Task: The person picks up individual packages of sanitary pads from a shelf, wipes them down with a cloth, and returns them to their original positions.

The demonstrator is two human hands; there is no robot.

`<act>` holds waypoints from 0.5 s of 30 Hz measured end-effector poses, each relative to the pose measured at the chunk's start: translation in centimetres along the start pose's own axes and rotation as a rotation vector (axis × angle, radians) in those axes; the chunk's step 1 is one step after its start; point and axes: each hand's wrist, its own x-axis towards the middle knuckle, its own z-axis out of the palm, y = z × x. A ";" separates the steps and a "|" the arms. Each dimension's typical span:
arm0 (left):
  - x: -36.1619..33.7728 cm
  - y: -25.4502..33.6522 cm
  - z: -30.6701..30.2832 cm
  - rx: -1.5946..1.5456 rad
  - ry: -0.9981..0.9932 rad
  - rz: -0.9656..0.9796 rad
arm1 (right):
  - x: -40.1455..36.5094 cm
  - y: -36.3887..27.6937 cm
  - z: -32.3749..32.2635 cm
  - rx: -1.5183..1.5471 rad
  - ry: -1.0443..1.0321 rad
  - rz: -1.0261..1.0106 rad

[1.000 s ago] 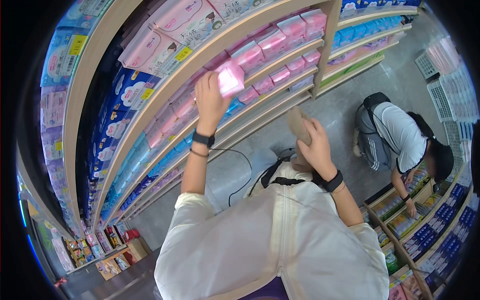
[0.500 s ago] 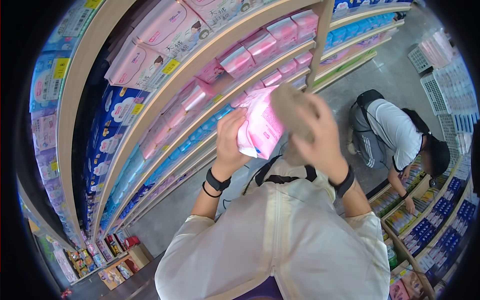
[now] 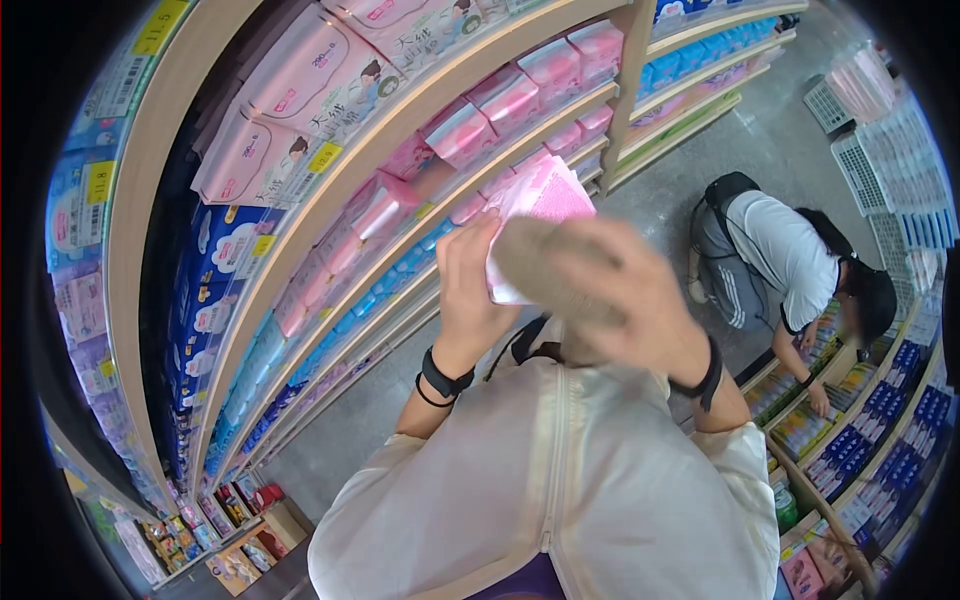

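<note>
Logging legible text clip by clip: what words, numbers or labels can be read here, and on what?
"天", further characters blurred: large pink packs, top shelf.
"11.8", probably: yellow price tag on a shelf edge.
Too small to read: other shelf tags, blue packs.
On the pink pack in the left hand: print blurred.
On the brown cloth in the right hand: none seen.

A shop aisle; long wooden shelves [image 3: 440, 92] carry rows of pink and blue packs [image 3: 510, 98]; yellow price tags [image 3: 325, 157] line their front edges; a crouching person [image 3: 790, 260] tends low racks [image 3: 860, 430] across the grey floor [image 3: 790, 150].
</note>
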 end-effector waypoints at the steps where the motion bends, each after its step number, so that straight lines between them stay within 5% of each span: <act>1: -0.2 -0.1 0.1 -0.047 -0.001 -0.028 | -0.1 1.3 -0.2 -0.030 0.070 0.018; 5: 0.3 1.8 1.0 -0.144 0.068 -0.176 | -0.2 2.3 0.0 -0.141 0.332 0.332; 6: 0.0 2.1 1.6 -0.466 0.105 -0.428 | -0.2 1.2 0.4 -0.140 0.331 0.328; 7: -0.3 2.1 2.0 -0.788 0.136 -0.681 | -0.2 0.1 1.0 -0.177 0.346 0.237; 10: -0.7 1.8 2.8 -0.730 0.104 -0.725 | -1.1 -2.0 4.1 -0.321 0.277 0.037; 11: -6.2 -3.0 5.3 -0.659 -0.057 -0.500 | -1.4 -2.0 4.8 -0.428 0.194 -0.078; 12: -5.8 -2.6 5.2 -0.661 -0.058 -0.497 | -1.4 -1.8 4.7 -0.432 0.196 -0.078; 14: -3.7 -0.3 4.1 -1.151 0.182 -0.894 | -1.2 -0.8 4.2 -0.468 0.227 -0.161; 15: -0.2 1.9 3.0 -1.148 0.198 -0.893 | -0.7 -0.5 3.2 -0.456 0.297 -0.053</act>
